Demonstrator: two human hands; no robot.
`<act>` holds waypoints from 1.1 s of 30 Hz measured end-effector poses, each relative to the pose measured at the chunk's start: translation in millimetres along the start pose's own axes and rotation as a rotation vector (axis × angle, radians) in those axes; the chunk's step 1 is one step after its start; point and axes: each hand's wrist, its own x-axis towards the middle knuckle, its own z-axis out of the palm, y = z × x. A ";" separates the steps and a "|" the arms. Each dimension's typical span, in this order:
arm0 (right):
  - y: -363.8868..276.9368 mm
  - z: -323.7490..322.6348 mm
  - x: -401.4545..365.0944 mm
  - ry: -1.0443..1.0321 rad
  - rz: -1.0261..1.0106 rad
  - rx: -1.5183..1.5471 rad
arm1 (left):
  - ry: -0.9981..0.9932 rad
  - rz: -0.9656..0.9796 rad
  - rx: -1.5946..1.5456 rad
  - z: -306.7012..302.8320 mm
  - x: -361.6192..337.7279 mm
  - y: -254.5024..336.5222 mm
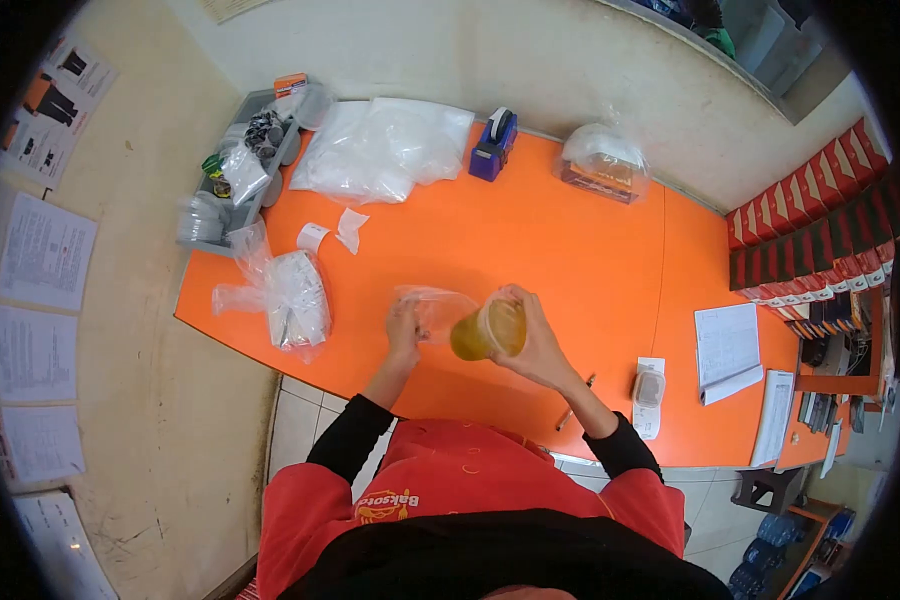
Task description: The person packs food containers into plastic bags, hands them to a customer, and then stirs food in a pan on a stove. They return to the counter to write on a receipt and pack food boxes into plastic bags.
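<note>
Above the orange tabletop (560, 230) near its front edge, the right hand (536, 346) clasps a tilted clear plastic cup of yellow-green liquid (477, 334), presumably to steady it, while the left hand (403, 330) pinches a clear plastic bag (437, 308), likely spreading it beside the cup

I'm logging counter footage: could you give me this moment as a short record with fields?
surface: orange table
left hand: holds a clear plastic bag
right hand: holds a cup of yellow-green liquid
cup inside bag: cannot tell
beyond the hands: plastic sheets, purple tape dispenser
left side: bagged bundle
right side: pen, open notebook
</note>
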 end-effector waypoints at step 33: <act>102.0 49.6 -34.5 0.290 0.363 0.079 | -0.332 0.281 0.219 -3.6 -87.8 -1.4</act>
